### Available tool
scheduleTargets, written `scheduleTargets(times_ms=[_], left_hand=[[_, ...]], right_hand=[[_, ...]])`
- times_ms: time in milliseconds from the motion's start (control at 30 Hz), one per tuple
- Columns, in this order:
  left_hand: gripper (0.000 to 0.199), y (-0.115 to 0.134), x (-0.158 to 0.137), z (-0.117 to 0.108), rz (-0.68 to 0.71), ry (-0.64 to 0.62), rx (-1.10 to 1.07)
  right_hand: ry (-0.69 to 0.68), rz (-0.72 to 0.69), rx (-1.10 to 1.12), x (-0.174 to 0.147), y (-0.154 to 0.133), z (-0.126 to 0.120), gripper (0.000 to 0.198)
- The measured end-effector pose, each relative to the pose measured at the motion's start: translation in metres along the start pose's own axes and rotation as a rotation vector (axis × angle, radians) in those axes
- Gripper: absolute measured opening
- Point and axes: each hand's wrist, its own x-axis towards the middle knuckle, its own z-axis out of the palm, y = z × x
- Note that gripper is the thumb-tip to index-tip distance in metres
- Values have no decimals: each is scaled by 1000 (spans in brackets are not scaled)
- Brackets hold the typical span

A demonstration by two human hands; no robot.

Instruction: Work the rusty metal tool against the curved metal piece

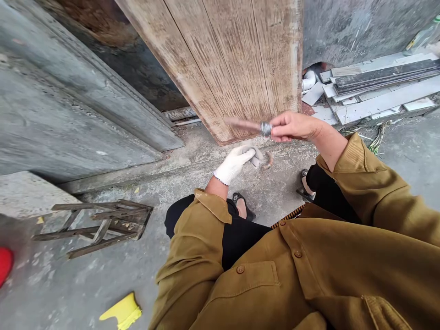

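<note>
Starting at the fingers: our right hand (292, 126) is bare and pinched shut on a thin tool (252, 125), gripping it by the ribbed metal collar with the blurry blade end sticking out to the left, right in front of the bottom of the wooden door (240, 64). Our left hand (237, 162), in a white glove, is lower down near the concrete floor (192, 169), fingers curled around a small rusty curved piece (267, 161). Looks like we're mid-job: the door's lower edge is worn, nothing visibly fixed to it yet. Room-wise, the door corner and concrete wall (68, 119) crowd the left, a wooden stool (103, 224) lies tipped behind, and scrap boards (378, 87) are piled to the right.
</note>
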Motion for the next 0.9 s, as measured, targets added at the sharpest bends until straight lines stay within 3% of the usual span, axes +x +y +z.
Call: scheduleTargets(times_ms=[100,200,333,467,567,633,767,900], left_hand=[[29,-2,0,5,-3,-29,-11],[29,-2,-1,9,-34,-150,3],[28,3,-4,7,-37,-215,3],[28,6,-7,3,-54,-226,-1],[30,7,-9,0,-65,-184,-7],[31,7,-11,-4,-65,-146,-8],[26,5,-12,-13,-44,-45,-13],[23,-3,-8,-20,-38,91,-14]], right_hand=[[300,43,16,2,6,-8,37],[446,192,-168,8,19,-16,38],[475,375,-563,12,28,-19,36],[417,423,-837,14,31,-13,34],[205,486,-963,16,34,-6,33],[-56,552,-969,17,37,-2,24],[-561,641,-708,14,38,5,14],[-740,530,-373,11,28,11,22]])
